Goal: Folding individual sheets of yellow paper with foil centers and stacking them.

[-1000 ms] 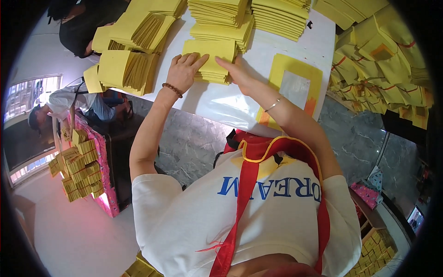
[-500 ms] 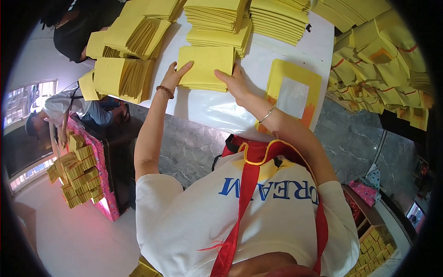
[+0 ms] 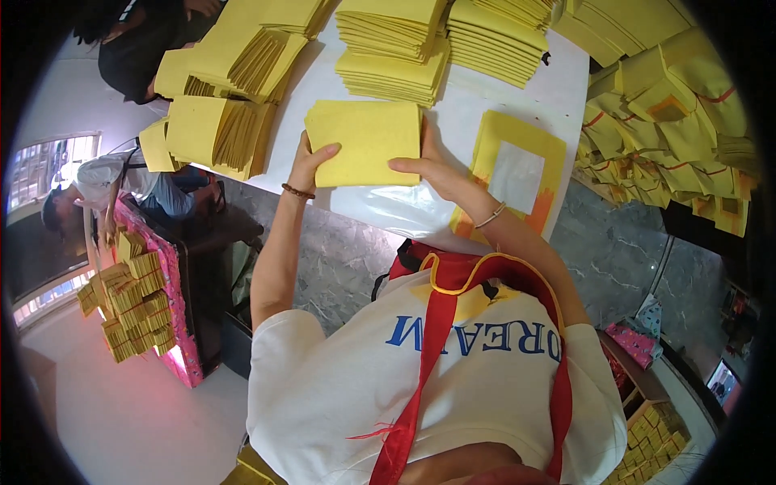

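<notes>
Between my two hands is a stack of yellow paper sheets (image 3: 365, 144), held above the white tabletop (image 3: 356, 206) near its front edge. My left hand (image 3: 309, 163) closes on the stack's left end, thumb on top and fingers hidden beneath or behind. On the right end, my right hand (image 3: 432, 166) grips the same way, its thumb lying across the near corner. Just beyond stand folded yellow paper piles (image 3: 392, 77). Right of my right hand lies a flat yellow sheet (image 3: 521, 125) with a pale rectangle in its middle and orange smears.
Fanned yellow bundles (image 3: 214, 133) line the table's left side. Hanging or heaped yellow papers (image 3: 671, 121) fill the right. A person in black (image 3: 141, 61) is at the far left; another person (image 3: 121, 182) is by a pink-covered table (image 3: 179, 339) with tied bundles.
The stack has come toward me and away from the piles behind it, with both hands holding it. Its top face shows larger now. The person by the pink table has shifted slightly.
</notes>
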Available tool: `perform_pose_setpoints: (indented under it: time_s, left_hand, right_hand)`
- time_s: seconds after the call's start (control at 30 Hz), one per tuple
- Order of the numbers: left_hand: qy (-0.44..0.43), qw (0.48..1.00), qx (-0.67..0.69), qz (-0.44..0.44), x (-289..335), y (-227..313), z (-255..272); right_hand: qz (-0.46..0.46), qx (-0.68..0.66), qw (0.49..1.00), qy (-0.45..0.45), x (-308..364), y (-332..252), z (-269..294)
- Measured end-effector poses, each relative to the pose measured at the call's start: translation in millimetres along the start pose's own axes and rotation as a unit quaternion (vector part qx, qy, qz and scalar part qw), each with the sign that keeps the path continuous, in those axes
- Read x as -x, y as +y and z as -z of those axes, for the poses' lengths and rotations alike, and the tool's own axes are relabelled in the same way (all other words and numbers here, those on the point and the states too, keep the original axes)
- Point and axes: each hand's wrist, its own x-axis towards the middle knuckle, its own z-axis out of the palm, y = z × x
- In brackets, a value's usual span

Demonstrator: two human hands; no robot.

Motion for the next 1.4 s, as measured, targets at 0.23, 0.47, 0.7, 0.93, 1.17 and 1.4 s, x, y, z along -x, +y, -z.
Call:
perform_pose_setpoints:
  time_s: [0.23,0.47,0.7,0.93,1.17,1.4]
  left_hand:
    - [-0.048,0.995,0.002,-0.092,10.3,4.8,-17.8]
    - [-0.12,0.955,-0.268,-0.045,12.5,-41.4,14.5]
    - [-0.166,0.871,-0.459,-0.057,10.4,-45.5,16.6]
    - [-0.129,0.836,-0.49,-0.212,6.3,-31.1,4.9]
    - [-0.122,0.869,-0.443,-0.183,22.1,58.5,-48.9]
    - [-0.103,0.939,-0.229,-0.234,-1.0,42.9,-50.9]
  right_hand:
    - [0.069,0.052,0.994,-0.065,5.0,-38.1,21.8]
    - [0.111,0.427,0.896,-0.057,24.0,-13.3,34.2]
    - [0.199,0.424,0.881,-0.066,32.0,-5.7,37.3]
    - [0.149,0.453,0.874,-0.097,27.4,-70.8,30.8]
    - [0.251,0.618,0.736,-0.116,7.3,-85.9,12.1]
    - [0.121,0.17,0.977,-0.048,9.2,-31.6,38.3]
